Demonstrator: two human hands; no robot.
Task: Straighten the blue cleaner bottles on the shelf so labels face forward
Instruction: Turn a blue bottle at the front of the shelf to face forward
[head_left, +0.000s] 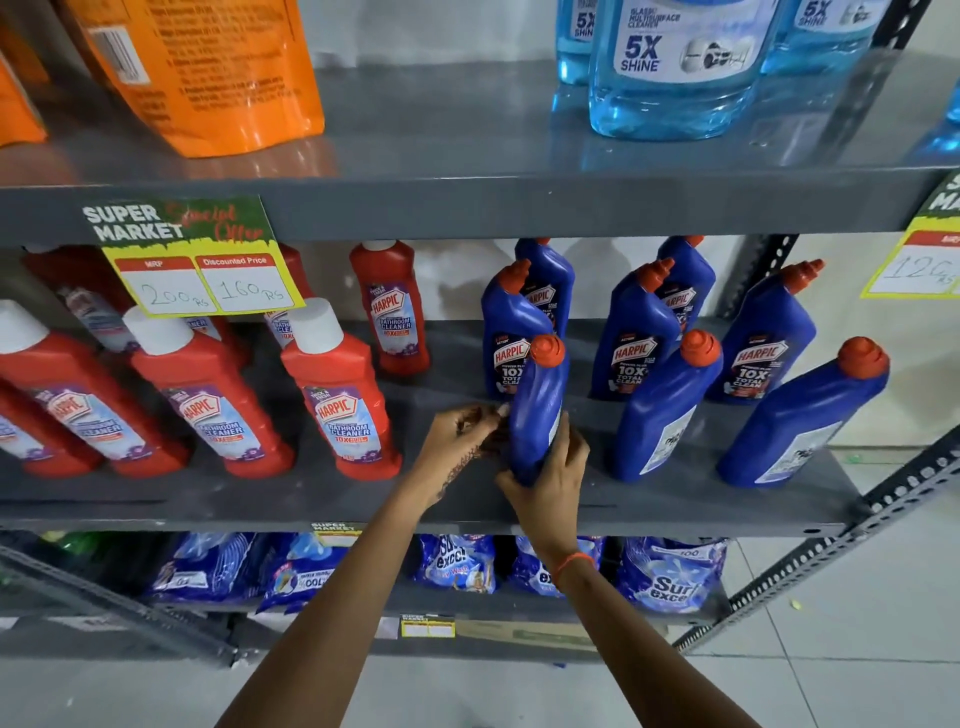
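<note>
A grey metal shelf (675, 499) in a shop carries cleaning bottles on its middle level. At the front of the blue group stands one blue bottle (537, 410) with an orange cap, its plain side toward the camera, only a thin edge of label visible on its right. The right hand (550, 483) is closed around its base from below and from the right. The left hand (462, 441) touches its left side with the fingertips. To the right, two more front bottles (670, 410) and (802, 415) show their white back labels. Behind them, the back-row bottles (636, 338) show the Harpic front label. On the left stand red bathroom cleaner bottles (337, 395). A yellow price tag (202, 283) hangs from the upper shelf edge.
</note>
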